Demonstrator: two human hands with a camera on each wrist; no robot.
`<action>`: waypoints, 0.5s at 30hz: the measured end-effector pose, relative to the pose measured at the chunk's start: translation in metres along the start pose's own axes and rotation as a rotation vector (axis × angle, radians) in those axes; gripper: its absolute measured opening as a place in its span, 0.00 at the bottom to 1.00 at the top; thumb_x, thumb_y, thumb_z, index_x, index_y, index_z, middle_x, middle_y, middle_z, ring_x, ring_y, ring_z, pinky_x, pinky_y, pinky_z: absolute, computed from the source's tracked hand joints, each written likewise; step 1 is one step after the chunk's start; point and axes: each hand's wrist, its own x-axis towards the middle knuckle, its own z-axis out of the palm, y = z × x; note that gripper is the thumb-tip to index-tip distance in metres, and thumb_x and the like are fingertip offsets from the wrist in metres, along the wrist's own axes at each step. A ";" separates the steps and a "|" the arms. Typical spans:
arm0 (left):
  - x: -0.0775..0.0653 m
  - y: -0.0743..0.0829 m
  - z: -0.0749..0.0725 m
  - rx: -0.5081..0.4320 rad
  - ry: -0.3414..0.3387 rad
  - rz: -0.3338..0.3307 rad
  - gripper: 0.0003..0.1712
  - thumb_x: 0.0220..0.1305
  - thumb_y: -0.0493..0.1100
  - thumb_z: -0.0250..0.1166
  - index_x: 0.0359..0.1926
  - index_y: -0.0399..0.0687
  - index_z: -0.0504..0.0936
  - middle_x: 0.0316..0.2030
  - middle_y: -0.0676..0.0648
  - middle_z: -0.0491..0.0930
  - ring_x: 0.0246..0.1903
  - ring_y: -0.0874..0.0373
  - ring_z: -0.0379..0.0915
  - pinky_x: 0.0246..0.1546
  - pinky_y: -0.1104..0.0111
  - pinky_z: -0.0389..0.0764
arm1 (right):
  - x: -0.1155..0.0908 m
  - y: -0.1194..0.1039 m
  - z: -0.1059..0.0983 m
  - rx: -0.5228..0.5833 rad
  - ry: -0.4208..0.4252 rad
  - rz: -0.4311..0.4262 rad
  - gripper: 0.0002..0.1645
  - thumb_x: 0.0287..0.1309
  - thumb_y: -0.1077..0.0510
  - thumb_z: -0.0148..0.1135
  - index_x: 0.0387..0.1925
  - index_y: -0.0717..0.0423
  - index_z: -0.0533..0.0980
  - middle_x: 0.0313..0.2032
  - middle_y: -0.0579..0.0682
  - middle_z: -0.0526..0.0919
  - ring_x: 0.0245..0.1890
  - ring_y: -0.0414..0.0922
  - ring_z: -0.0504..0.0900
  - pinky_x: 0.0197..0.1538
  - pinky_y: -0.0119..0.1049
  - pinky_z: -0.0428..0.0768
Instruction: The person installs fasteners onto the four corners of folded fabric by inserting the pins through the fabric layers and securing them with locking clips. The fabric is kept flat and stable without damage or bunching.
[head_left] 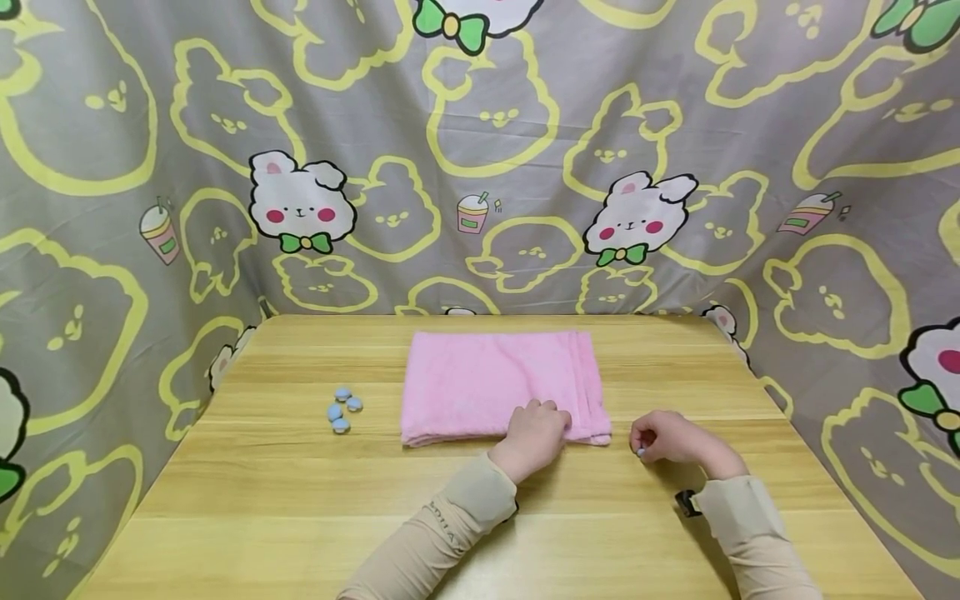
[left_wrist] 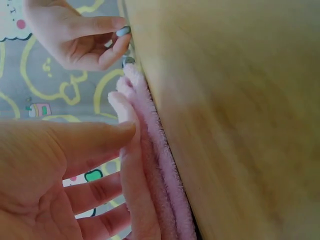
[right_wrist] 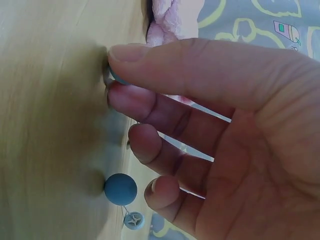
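A folded pink towel (head_left: 487, 383) lies on the table, its layered edge towards me. My left hand (head_left: 534, 435) grips that front edge near its right end; in the left wrist view the thumb (left_wrist: 100, 140) lies against the top layer, with the fingers beyond it. Right of the towel, my right hand (head_left: 675, 437) pinches a small blue round-topped fastener (right_wrist: 119, 75) between thumb and forefinger, close over the table. Another blue fastener (right_wrist: 120, 189) stands below the fingers in the right wrist view, beside one showing a pale spoked underside (right_wrist: 134, 220).
Several more blue fasteners (head_left: 342, 410) sit grouped on the wooden table (head_left: 247, 492), left of the towel. A patterned grey curtain (head_left: 390, 108) hangs behind the table and along both sides. A black strap piece (head_left: 687, 503) shows at the right wrist.
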 end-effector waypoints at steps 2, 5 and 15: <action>0.000 0.000 0.001 -0.009 0.016 -0.005 0.10 0.65 0.42 0.60 0.40 0.61 0.87 0.34 0.53 0.83 0.32 0.55 0.76 0.28 0.65 0.72 | 0.000 -0.001 -0.001 -0.005 0.001 -0.003 0.08 0.43 0.70 0.66 0.25 0.55 0.77 0.23 0.41 0.73 0.24 0.34 0.68 0.28 0.27 0.67; 0.001 -0.001 0.001 -0.017 0.033 -0.002 0.11 0.65 0.41 0.60 0.39 0.60 0.87 0.33 0.53 0.84 0.32 0.55 0.77 0.27 0.65 0.73 | -0.001 -0.002 -0.004 -0.001 0.006 -0.013 0.08 0.44 0.70 0.65 0.25 0.56 0.77 0.23 0.42 0.75 0.25 0.35 0.69 0.29 0.28 0.68; 0.006 -0.016 -0.006 -0.274 0.044 -0.006 0.08 0.63 0.38 0.62 0.36 0.52 0.87 0.36 0.53 0.87 0.38 0.57 0.83 0.37 0.68 0.82 | 0.001 -0.005 -0.014 -0.018 0.077 -0.088 0.06 0.50 0.68 0.64 0.27 0.54 0.78 0.25 0.42 0.77 0.27 0.33 0.70 0.31 0.28 0.72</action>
